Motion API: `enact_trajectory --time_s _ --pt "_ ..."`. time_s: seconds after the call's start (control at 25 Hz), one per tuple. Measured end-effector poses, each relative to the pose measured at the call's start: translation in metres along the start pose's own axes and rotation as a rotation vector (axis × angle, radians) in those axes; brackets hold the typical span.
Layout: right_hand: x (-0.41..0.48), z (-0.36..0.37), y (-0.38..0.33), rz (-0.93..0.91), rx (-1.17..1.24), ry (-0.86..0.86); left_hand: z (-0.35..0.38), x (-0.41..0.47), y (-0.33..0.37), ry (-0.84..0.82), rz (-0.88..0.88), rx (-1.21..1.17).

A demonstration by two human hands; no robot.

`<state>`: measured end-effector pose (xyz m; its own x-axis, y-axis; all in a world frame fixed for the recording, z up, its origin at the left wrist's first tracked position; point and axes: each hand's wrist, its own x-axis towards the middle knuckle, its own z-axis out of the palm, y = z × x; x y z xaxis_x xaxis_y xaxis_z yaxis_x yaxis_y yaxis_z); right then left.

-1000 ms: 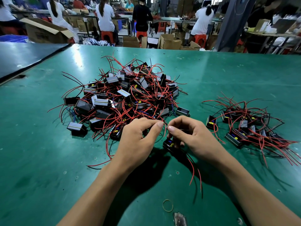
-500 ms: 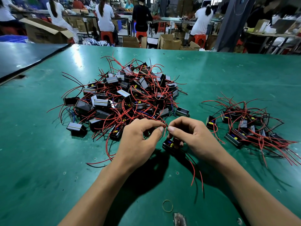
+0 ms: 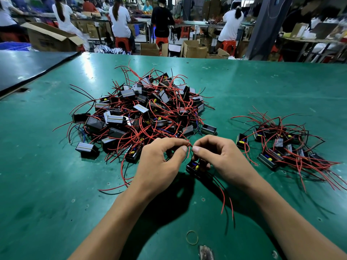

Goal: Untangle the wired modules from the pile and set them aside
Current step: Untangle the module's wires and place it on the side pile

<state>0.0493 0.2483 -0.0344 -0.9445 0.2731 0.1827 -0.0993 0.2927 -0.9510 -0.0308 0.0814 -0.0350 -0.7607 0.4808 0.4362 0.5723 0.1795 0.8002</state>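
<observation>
One module [image 3: 194,167] in right hand [image 3: 222,158], open-face up, left hand [image 3: 159,162] pinching wire [image 3: 189,146]

on the surface [image 3: 262,87] the pile [image 3: 148,113] lies centre-left, with the set-aside group [image 3: 281,145] well apart toward the right edge. one module [image 3: 194,167] is just before the pile; a rubber band [image 3: 192,237] lies by the near edge.

The right hand [image 3: 223,156] covers the far side of the module [image 3: 194,167] it grips. The red wire [image 3: 189,146] pinched by the left hand [image 3: 159,162] is too thin to trace back into the pile [image 3: 146,109], whose lower modules lie buried under wires. At the right, wires of the set-aside group [image 3: 281,143] run off the picture's edge. Both forearms are cut off at the bottom.
</observation>
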Motion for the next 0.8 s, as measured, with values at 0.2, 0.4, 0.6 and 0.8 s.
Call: enact_trajectory --time_s 0.2,0.4,0.6,0.8 --pt "0.0 0.002 0.0 0.002 0.008 0.005 0.002 0.001 0.001 0.009 -0.014 -0.039" --pt "-0.003 0.004 -0.003 0.004 0.023 0.002 0.002 0.0 0.003 0.029 -0.028 -0.078" --pt "-0.007 0.006 -0.01 -0.138 -0.08 0.111 0.001 0.001 0.002 0.039 0.107 0.017" --pt "-0.006 0.007 -0.013 -0.247 -0.303 0.172 0.001 -0.001 0.001 0.02 0.218 0.173"
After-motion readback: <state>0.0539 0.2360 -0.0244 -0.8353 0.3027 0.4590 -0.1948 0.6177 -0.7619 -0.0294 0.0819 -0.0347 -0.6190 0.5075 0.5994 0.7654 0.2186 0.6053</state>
